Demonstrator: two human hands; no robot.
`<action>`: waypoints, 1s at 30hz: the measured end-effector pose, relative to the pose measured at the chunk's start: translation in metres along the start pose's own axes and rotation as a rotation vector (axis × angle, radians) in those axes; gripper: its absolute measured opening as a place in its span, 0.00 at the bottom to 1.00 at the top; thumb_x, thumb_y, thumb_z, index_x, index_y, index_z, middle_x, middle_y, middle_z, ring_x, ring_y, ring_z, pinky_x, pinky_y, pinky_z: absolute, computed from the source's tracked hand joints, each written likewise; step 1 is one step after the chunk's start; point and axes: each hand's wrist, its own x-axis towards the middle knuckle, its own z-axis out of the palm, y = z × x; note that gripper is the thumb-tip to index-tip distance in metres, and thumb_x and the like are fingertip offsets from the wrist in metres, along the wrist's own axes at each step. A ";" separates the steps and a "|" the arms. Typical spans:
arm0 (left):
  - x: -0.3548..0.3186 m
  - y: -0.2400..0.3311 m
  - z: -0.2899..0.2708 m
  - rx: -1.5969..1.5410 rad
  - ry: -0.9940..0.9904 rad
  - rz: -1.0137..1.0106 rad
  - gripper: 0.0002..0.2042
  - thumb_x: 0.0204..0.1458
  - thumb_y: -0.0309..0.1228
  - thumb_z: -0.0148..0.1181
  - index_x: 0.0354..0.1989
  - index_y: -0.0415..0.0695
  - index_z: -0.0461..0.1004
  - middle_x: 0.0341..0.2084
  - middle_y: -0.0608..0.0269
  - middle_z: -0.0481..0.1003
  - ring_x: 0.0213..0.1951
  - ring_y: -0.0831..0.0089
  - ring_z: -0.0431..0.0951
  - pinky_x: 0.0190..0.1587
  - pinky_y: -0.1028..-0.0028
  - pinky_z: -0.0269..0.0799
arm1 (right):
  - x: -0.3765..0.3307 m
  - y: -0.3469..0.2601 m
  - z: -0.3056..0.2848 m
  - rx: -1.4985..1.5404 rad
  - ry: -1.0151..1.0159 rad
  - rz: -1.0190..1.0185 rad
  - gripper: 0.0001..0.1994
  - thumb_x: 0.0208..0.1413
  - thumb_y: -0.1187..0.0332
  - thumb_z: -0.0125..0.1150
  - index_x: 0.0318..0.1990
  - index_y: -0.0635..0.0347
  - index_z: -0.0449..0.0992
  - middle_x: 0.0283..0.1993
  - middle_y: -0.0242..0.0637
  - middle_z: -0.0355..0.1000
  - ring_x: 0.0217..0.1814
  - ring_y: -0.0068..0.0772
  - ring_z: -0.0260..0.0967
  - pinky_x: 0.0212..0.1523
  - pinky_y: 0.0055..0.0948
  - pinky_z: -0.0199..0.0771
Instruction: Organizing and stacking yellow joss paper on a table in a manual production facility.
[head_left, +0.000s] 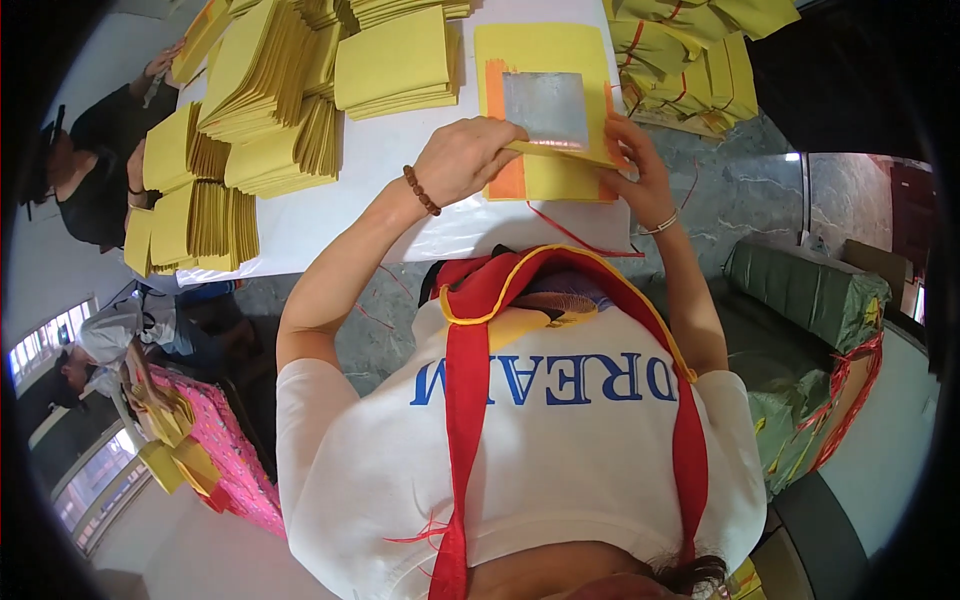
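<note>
With stacks of yellow paper (265, 95) at my left, my left hand (462, 158) presses its curled fingers on the yellow sheet (545, 110) with its silver square while my right hand (640, 175) pinches its edge, seemingly mid-fold, needing a firm crease.

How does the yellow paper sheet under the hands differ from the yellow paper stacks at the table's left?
The yellow paper sheet lies flat and carries a silver foil square with orange borders; the yellow paper stacks show no foil and sit folded in fanned piles. Left hand and right hand touch the sheet; the stacks lie untouched. Both rest on the white table.
</note>
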 end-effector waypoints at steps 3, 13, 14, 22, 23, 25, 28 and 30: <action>-0.004 -0.006 0.002 0.010 0.001 -0.007 0.10 0.51 0.32 0.57 0.40 0.43 0.72 0.26 0.56 0.74 0.29 0.57 0.74 0.32 0.64 0.70 | 0.005 -0.001 0.000 -0.247 -0.059 -0.104 0.17 0.46 0.77 0.61 0.47 0.58 0.74 0.54 0.37 0.69 0.59 0.37 0.63 0.57 0.32 0.64; -0.015 -0.030 0.018 0.095 0.202 0.093 0.19 0.44 0.27 0.60 0.47 0.48 0.72 0.44 0.58 0.72 0.46 0.58 0.69 0.47 0.64 0.65 | 0.009 0.004 -0.003 -0.273 -0.128 -0.109 0.12 0.46 0.76 0.61 0.41 0.58 0.76 0.53 0.37 0.70 0.56 0.39 0.63 0.57 0.34 0.61; -0.013 -0.034 0.019 0.158 0.197 0.132 0.20 0.42 0.26 0.60 0.47 0.49 0.72 0.44 0.59 0.72 0.46 0.59 0.69 0.47 0.64 0.65 | 0.010 0.003 -0.002 -0.284 -0.137 -0.112 0.12 0.46 0.76 0.61 0.41 0.58 0.76 0.53 0.37 0.70 0.57 0.40 0.63 0.57 0.34 0.61; -0.016 -0.018 0.005 0.429 0.205 0.325 0.17 0.42 0.26 0.54 0.44 0.50 0.73 0.43 0.62 0.72 0.45 0.65 0.71 0.46 0.67 0.65 | 0.013 -0.008 -0.003 -0.682 -0.022 -0.426 0.15 0.43 0.70 0.61 0.43 0.50 0.75 0.55 0.34 0.69 0.59 0.41 0.62 0.57 0.39 0.59; -0.022 -0.012 0.004 0.425 0.181 0.346 0.18 0.42 0.26 0.54 0.45 0.50 0.73 0.44 0.60 0.72 0.46 0.64 0.72 0.46 0.66 0.65 | 0.011 -0.011 -0.004 -0.733 -0.057 -0.455 0.16 0.43 0.70 0.61 0.43 0.50 0.75 0.55 0.34 0.69 0.59 0.40 0.62 0.56 0.39 0.59; -0.033 -0.002 0.005 0.423 0.141 0.355 0.17 0.43 0.26 0.52 0.45 0.48 0.73 0.44 0.57 0.73 0.44 0.64 0.74 0.44 0.67 0.66 | 0.002 -0.018 -0.007 -0.758 -0.170 -0.464 0.16 0.42 0.69 0.62 0.43 0.50 0.76 0.54 0.31 0.70 0.58 0.38 0.64 0.55 0.38 0.59; -0.043 0.006 0.011 0.224 0.129 0.231 0.15 0.45 0.27 0.52 0.43 0.47 0.73 0.41 0.57 0.74 0.43 0.66 0.75 0.44 0.67 0.66 | -0.010 -0.025 -0.008 -0.645 -0.300 -0.370 0.14 0.43 0.70 0.64 0.41 0.53 0.76 0.49 0.32 0.73 0.55 0.39 0.65 0.54 0.37 0.61; -0.041 0.007 0.017 0.113 0.197 0.101 0.11 0.49 0.29 0.53 0.41 0.46 0.74 0.33 0.59 0.76 0.37 0.67 0.76 0.40 0.68 0.67 | -0.010 -0.026 -0.005 -0.552 -0.297 -0.277 0.12 0.44 0.71 0.64 0.40 0.56 0.77 0.46 0.33 0.74 0.52 0.39 0.67 0.51 0.35 0.64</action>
